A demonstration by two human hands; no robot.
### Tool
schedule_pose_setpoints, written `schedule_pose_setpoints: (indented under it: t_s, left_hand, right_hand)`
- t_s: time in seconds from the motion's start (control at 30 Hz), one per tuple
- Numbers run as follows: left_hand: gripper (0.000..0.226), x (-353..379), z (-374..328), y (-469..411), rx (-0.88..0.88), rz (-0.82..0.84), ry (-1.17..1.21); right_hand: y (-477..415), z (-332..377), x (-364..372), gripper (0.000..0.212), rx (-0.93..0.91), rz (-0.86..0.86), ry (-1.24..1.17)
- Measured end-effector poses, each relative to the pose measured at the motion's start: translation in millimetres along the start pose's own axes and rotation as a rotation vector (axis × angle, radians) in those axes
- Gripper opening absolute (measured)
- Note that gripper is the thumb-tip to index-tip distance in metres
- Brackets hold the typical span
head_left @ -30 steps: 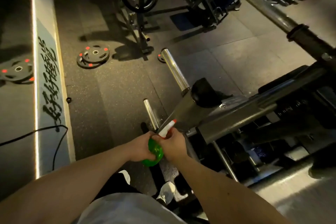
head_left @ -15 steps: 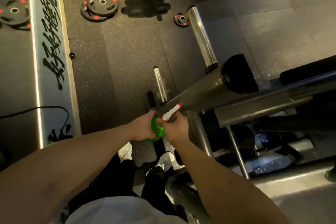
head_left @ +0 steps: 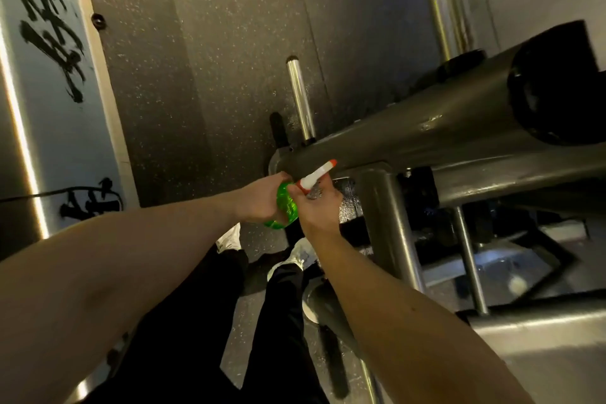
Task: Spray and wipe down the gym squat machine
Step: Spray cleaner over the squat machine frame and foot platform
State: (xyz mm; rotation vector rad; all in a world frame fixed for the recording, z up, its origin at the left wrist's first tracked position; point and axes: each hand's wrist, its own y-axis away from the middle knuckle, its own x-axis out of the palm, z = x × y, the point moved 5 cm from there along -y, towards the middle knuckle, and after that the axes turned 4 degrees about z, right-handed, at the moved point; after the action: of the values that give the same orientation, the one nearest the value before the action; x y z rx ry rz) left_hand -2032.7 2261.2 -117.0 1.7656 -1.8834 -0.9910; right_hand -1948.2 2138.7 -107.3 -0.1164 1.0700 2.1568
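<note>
A green spray bottle (head_left: 286,205) with a white head and orange nozzle tip sits between both hands at frame centre. My left hand (head_left: 262,198) grips the green body from the left. My right hand (head_left: 317,208) holds the white spray head, fingers curled at the trigger; the nozzle points up and right at the squat machine's grey steel frame tube (head_left: 410,138). The tube's surface shows wet glints. A black end cap (head_left: 557,85) sits on the tube at far right. No cloth is visible.
A chrome plate peg (head_left: 299,98) juts from the frame's end, and a longer chrome sleeve (head_left: 446,0) runs above. The speckled rubber floor (head_left: 203,59) lies left of the machine. A lit wall panel with black lettering (head_left: 49,43) borders the left. My white shoes (head_left: 296,256) stand below.
The view has tilted down and closer to the machine's frame end. Both hands stay on the bottle, with the nozzle now nearer the grey tube.
</note>
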Motion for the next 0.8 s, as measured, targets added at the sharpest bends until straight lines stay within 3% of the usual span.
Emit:
schedule_pose_setpoints:
  t_s: [0.13,0.3,0.47,0.8]
  left_hand:
    - [0.078,3,27,-16,-0.059,0.026,0.009]
    - [0.083,7,69,-33,-0.119,0.025,0.009]
    - [0.086,11,98,-58,-0.164,0.026,-0.014]
    - [0.09,32,182,-111,-0.331,0.076,-0.015]
  right_hand:
    - [-17,-14,12,0.047,0.023,0.015,0.09]
    - [-41,-34,38,0.032,0.069,0.076,0.063]
    - [-67,-56,63,0.043,0.081,0.099,0.022]
    - [-127,-121,120,0.04,0.263,0.214,0.004]
